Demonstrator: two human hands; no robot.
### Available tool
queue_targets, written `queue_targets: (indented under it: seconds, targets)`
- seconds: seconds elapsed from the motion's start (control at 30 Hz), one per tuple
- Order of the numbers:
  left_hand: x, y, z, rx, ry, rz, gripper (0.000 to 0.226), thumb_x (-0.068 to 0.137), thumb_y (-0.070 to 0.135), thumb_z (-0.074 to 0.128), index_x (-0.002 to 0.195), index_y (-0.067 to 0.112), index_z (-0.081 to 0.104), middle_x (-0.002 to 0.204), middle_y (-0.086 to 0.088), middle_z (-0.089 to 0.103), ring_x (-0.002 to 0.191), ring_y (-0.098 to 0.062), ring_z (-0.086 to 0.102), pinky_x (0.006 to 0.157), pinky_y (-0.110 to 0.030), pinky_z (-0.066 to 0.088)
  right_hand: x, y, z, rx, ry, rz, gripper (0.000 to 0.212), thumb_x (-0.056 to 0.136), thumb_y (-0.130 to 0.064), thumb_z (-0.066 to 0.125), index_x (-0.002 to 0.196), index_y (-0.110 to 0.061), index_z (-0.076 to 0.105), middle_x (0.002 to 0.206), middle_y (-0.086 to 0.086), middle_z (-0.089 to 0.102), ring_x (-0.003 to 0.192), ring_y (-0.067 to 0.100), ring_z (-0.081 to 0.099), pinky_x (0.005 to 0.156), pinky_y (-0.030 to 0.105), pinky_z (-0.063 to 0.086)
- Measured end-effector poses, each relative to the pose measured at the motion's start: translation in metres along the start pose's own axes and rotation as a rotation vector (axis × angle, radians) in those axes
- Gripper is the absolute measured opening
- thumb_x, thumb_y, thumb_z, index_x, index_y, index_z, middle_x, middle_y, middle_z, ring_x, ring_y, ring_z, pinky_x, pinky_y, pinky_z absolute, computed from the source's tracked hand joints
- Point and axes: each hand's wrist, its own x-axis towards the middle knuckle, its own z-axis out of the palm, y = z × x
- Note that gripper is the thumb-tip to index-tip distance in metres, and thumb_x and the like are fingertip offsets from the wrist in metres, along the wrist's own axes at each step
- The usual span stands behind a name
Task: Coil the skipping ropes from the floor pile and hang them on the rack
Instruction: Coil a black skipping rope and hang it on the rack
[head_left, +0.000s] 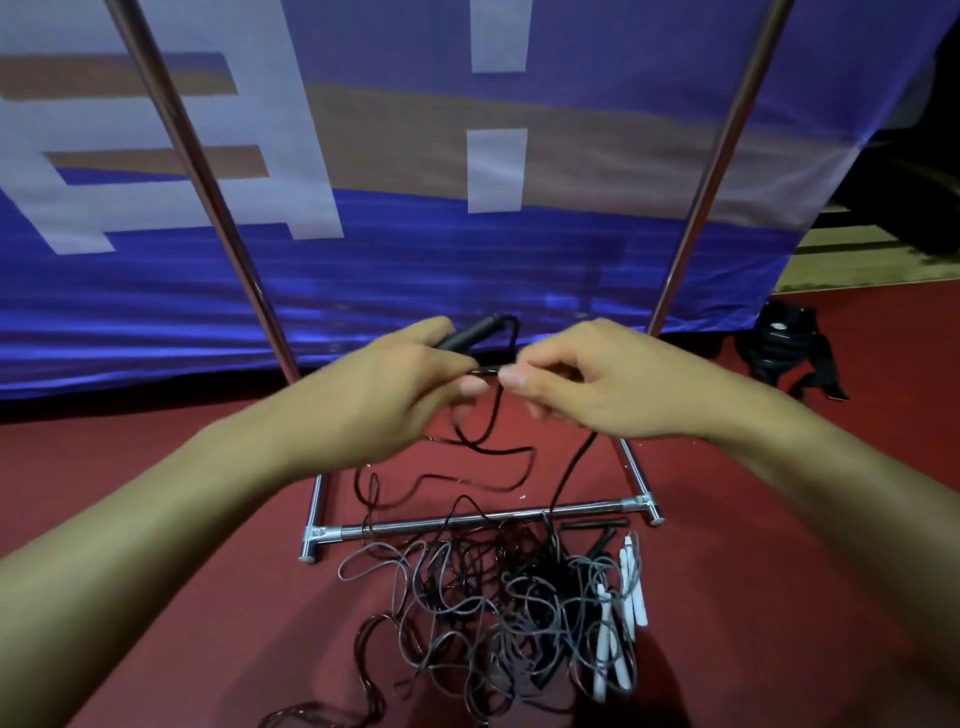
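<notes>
Here we see the left hand (395, 384) gripping a black cylindrical rope handle (467, 332), while the right hand (587, 379) pinches the thin black cord (485, 370) just beside it. That cord droops in loose curves to the red floor (156, 452). Below, the tangled pile of black and grey skipping ropes (488, 608), with white plastic handles (631, 587) at its right, lies against the chrome metal rack's base bar (426, 525). A blue and white banner (415, 249) hangs behind.
</notes>
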Motion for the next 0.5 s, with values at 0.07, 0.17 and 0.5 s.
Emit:
queue_targets:
  seconds: [0.07,0.17,0.5]
  targets:
    - [-0.006,-0.017,-0.007,0.132,0.033,-0.021,0.037,0.101,0.059,0.037,0.071,0.041,0.049,0.087,0.008,0.038,0.072,-0.007,0.049,0.065,-0.023,0.035,-0.004,0.021,0.001,-0.018,-0.209,0.139,0.052,0.1,-0.063,0.044,0.072,-0.023,0.061,0.068,-0.002,0.071,0.061,0.013,0.064,0.071,0.032,0.054]
    - [-0.017,-0.047,-0.015,0.27,0.016,-0.154,0.047,0.094,0.067,0.033,0.077,0.033,0.062,0.086,0.009,0.038,0.068,-0.008,0.047,0.07,-0.041,0.049,-0.008,0.048,0.003,-0.032,-0.294,0.176,0.047,0.104,-0.056,0.043,0.073,-0.023,0.057,0.069,-0.008,0.07,0.064,0.012,0.06,0.077,0.043,0.054]
    - [0.002,0.018,0.007,0.027,-0.051,-0.006,0.027,0.104,0.053,0.039,0.089,0.041,0.057,0.091,0.006,0.041,0.079,-0.009,0.05,0.075,-0.03,0.043,-0.01,-0.006,0.006,0.003,0.014,-0.033,0.038,0.103,-0.05,0.046,0.078,-0.029,0.067,0.059,-0.004,0.055,0.053,0.012,0.048,0.056,0.023,0.036]
